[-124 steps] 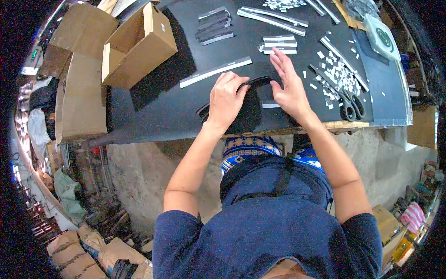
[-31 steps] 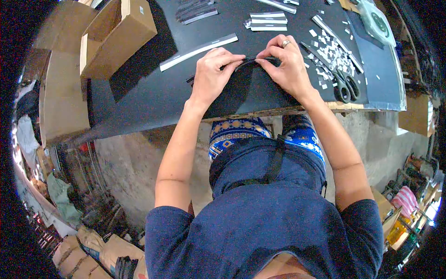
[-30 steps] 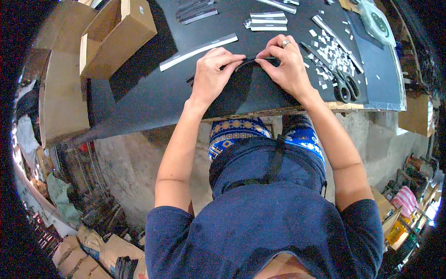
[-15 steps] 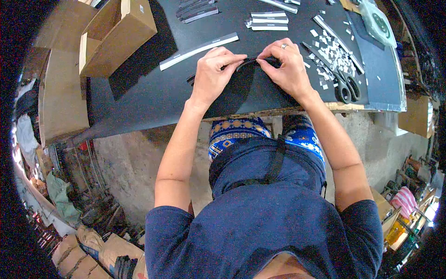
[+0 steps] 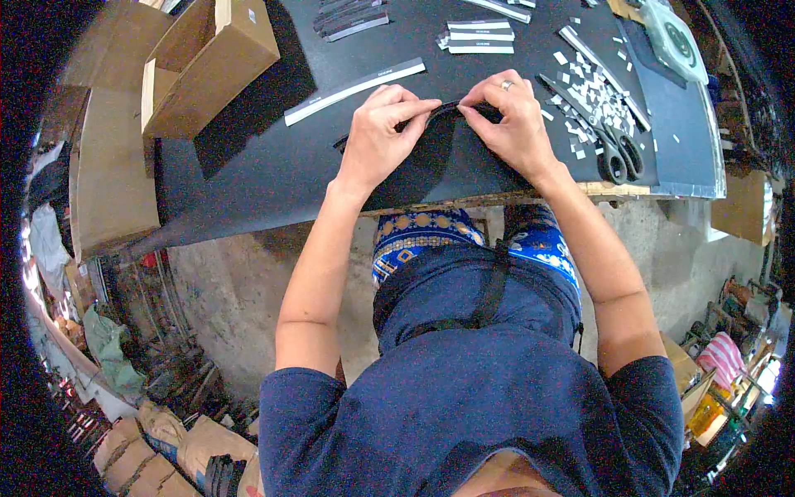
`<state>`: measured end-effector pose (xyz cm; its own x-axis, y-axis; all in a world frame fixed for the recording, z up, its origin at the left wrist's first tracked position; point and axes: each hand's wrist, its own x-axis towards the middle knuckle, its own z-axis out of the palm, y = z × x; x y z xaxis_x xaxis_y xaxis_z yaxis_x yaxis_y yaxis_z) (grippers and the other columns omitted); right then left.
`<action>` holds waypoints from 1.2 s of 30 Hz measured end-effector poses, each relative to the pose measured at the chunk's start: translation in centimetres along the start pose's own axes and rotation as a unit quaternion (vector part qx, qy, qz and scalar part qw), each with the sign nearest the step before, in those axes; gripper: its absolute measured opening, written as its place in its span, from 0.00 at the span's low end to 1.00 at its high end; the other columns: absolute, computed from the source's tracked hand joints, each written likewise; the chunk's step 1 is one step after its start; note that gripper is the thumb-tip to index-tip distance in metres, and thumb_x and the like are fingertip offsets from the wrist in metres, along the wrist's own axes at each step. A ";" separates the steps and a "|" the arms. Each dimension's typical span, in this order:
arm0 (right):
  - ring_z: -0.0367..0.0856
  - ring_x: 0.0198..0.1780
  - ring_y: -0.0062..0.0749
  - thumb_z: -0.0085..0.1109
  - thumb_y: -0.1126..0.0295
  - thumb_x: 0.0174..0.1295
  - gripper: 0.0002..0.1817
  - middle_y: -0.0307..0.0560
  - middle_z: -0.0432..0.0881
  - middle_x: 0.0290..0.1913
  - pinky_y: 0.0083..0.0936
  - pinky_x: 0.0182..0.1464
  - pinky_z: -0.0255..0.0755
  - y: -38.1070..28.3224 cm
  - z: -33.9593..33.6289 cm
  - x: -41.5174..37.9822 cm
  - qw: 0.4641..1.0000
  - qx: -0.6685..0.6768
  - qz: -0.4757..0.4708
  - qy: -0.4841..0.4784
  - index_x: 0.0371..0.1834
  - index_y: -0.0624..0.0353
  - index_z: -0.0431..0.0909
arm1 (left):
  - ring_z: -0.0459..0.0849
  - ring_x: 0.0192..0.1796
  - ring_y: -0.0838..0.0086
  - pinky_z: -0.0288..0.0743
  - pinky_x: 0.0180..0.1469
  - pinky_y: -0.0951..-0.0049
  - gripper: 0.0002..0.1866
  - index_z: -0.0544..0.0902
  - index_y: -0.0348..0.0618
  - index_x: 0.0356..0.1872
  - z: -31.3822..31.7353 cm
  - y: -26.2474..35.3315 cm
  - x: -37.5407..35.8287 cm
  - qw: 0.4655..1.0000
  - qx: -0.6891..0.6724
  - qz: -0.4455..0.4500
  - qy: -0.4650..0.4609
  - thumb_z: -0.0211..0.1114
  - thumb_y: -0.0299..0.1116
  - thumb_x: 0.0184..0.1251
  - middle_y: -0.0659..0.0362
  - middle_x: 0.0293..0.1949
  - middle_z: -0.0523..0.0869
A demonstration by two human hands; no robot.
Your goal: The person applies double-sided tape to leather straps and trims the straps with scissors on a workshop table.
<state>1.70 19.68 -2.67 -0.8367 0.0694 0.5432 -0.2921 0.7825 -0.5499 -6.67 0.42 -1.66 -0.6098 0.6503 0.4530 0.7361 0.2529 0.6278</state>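
Observation:
A thin black strip point(image 5: 445, 110) is stretched in a slight curve between my two hands, just above the black tabletop. My left hand point(image 5: 385, 131) pinches it between thumb and forefinger, and its far end shows past the left side of the wrist. With thumb and forefinger closed, my right hand point(image 5: 509, 120) grips the strip near its other end; a ring is on one finger. Beyond my left hand lies a long white-and-grey label strip point(image 5: 354, 91). To the right of my right hand are black-handled scissors point(image 5: 614, 156) beside scattered small white pieces point(image 5: 590, 95).
An open cardboard box point(image 5: 219, 74) stands at the left of the table point(image 5: 248, 195). Stacked dark strips point(image 5: 352, 18) and white labels point(image 5: 480, 37) lie at the back. A clear plastic bag point(image 5: 675, 41) sits at the far right. The table's front edge runs close to my body.
My left thumb has shifted slightly along the strip, and the strip's curve between the hands shows a little more. My right hand stays nearly still.

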 end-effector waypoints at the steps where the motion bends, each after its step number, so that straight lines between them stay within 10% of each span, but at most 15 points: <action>1: 0.75 0.46 0.37 0.69 0.70 0.49 0.06 0.40 0.81 0.33 0.36 0.48 0.63 0.0 0.0 0.0 1.000 -0.002 0.000 0.000 0.28 0.53 0.80 | 0.84 0.35 0.69 0.77 0.39 0.73 0.13 0.89 0.44 0.39 0.0 -0.1 0.0 1.000 -0.004 0.001 0.000 0.67 0.21 0.52 0.57 0.31 0.84; 20: 0.77 0.44 0.33 0.69 0.74 0.48 0.05 0.38 0.83 0.34 0.30 0.48 0.66 -0.4 -0.3 0.2 1.000 -0.013 -0.003 0.007 0.28 0.55 0.83 | 0.84 0.35 0.71 0.76 0.39 0.73 0.10 0.90 0.46 0.36 0.4 0.2 0.0 1.000 0.006 -0.004 0.030 0.72 0.24 0.51 0.59 0.29 0.86; 36: 0.78 0.42 0.34 0.62 0.80 0.50 0.23 0.40 0.80 0.36 0.29 0.50 0.67 -0.6 -0.4 1.3 0.996 0.031 -0.011 -0.078 0.53 0.54 0.76 | 0.85 0.35 0.68 0.77 0.38 0.74 0.08 0.88 0.41 0.35 0.4 0.4 0.3 0.998 0.033 0.038 0.033 0.70 0.23 0.52 0.56 0.31 0.86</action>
<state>0.95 19.55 -1.37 -0.8897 -0.0484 0.4539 -0.3357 0.7431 -0.5789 -6.42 0.98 -1.55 -0.5677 0.6211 0.5402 0.7976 0.2526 0.5477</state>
